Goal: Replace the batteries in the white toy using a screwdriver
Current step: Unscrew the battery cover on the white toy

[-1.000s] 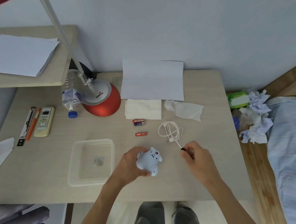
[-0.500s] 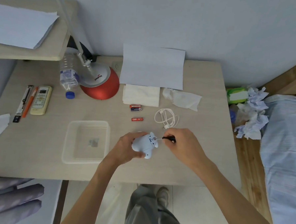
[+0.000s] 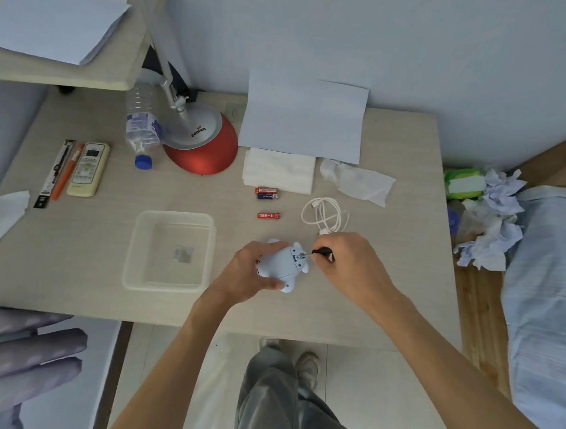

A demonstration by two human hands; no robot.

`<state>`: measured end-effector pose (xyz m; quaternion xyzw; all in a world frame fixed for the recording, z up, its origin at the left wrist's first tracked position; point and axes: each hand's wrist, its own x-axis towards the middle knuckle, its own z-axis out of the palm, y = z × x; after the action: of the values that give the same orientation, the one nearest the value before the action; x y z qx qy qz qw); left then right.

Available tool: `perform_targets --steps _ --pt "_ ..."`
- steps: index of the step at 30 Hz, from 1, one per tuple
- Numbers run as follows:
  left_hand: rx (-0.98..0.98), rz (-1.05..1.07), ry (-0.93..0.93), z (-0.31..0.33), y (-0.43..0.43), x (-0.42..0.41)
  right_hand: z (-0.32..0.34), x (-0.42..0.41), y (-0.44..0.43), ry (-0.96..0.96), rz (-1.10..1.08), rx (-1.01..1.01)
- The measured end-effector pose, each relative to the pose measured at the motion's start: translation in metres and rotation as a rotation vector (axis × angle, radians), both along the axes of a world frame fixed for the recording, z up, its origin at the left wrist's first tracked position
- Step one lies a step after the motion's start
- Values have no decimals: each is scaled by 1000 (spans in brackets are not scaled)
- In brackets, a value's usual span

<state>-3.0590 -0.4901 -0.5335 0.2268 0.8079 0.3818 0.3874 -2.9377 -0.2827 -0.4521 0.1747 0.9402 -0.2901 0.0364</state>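
Note:
The small white toy (image 3: 281, 261) lies on the beige desk (image 3: 76, 262), gripped from the left by my left hand (image 3: 250, 271). My right hand (image 3: 349, 260) holds a small black-handled screwdriver (image 3: 319, 251); its thin metal tip points left and touches the toy's battery compartment near its right end. A single red battery (image 3: 268, 216) lies on the desk behind the toy. Two more batteries (image 3: 267, 193), one red and one blue, sit side by side farther back.
A clear plastic tray (image 3: 171, 251) sits left of the toy. A coiled white cable (image 3: 324, 215), tissues (image 3: 279, 174), a paper sheet (image 3: 303, 117), a red lamp base (image 3: 201, 144), a water bottle (image 3: 142, 128) and a remote (image 3: 89, 168) occupy the desk's back half.
My right hand has brought the screwdriver leftward from near the cable until its tip meets the toy. My left hand has turned the toy. The camera view shifted downward.

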Motion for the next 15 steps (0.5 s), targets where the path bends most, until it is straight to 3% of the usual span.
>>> perform_targets --steps 15 --pt "28 12 20 -1 3 3 -2 1 -8 -2 61 100"
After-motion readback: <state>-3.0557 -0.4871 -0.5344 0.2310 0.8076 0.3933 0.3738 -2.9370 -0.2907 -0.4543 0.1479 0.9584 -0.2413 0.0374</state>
